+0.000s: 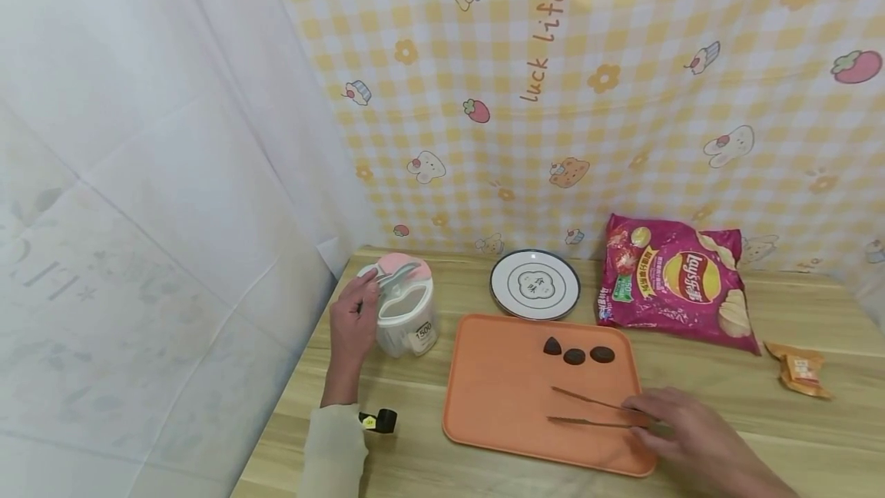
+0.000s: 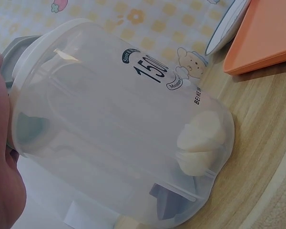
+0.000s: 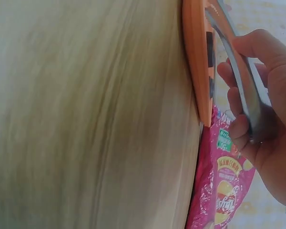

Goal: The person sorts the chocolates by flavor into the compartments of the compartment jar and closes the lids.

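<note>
A: Nearest, the right hand [image 1: 681, 429] pinches slim metal tongs [image 1: 588, 411] on the orange plastic tray [image 1: 498, 406].

B: Far left, the left hand [image 1: 353, 325] grips the clear plastic canister [image 1: 409, 313]; a loose hold could tip it.

Frosted plastic jar [image 2: 119, 129], metal tongs [image 1: 591, 411], matt orange tray [image 1: 505, 398], wood-grain table [image 1: 795, 413]

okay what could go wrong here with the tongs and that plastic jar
1. The right hand grips the tongs only at their far end, so they may twist or drop a dark piece.
2. The left hand holds the jar from one side; a nudge could tip it.
</note>
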The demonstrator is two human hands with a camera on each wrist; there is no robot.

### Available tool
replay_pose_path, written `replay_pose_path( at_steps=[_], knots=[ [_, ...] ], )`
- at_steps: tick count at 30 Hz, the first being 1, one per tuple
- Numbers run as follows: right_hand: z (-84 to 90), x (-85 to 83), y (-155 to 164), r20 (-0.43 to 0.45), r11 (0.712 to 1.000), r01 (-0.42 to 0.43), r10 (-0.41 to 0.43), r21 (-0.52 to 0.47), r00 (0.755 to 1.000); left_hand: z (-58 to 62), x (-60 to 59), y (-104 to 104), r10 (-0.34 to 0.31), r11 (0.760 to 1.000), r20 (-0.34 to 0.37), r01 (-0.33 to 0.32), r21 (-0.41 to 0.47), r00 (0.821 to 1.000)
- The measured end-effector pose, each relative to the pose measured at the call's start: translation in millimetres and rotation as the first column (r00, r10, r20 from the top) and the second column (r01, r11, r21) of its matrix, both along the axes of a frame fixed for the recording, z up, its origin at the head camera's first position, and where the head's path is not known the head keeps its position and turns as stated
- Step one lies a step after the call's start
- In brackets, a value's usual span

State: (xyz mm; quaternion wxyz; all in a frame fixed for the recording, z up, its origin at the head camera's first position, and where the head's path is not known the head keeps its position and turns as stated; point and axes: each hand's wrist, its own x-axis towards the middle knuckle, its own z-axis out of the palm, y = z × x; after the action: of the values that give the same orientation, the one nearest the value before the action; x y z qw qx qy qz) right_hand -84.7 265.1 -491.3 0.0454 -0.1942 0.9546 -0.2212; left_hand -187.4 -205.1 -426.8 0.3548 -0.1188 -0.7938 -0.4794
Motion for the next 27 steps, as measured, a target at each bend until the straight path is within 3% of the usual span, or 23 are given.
replay_pose_path(
  at_steps=[3,12,27],
  knots=[
    [-1.8,-0.6,2,0.016,1.000,0.003,-0.003,0.009,1.000,0.4,1.2,0,0.001,1.000,0.003,-0.001,-0.001,1.000],
    [-8.6,-1.6,5,-0.070,0.997,-0.038,0.043,0.068,0.997,0.2,0.3,0,-0.004,1.000,0.000,0.004,0.003,1.000],
    [-9.4,-3.9,7,0.123,1.000,0.001,-0.002,0.012,0.992,1.1,-0.1,1,0.006,1.000,0.007,-0.006,-0.001,1.000]
  ],
)
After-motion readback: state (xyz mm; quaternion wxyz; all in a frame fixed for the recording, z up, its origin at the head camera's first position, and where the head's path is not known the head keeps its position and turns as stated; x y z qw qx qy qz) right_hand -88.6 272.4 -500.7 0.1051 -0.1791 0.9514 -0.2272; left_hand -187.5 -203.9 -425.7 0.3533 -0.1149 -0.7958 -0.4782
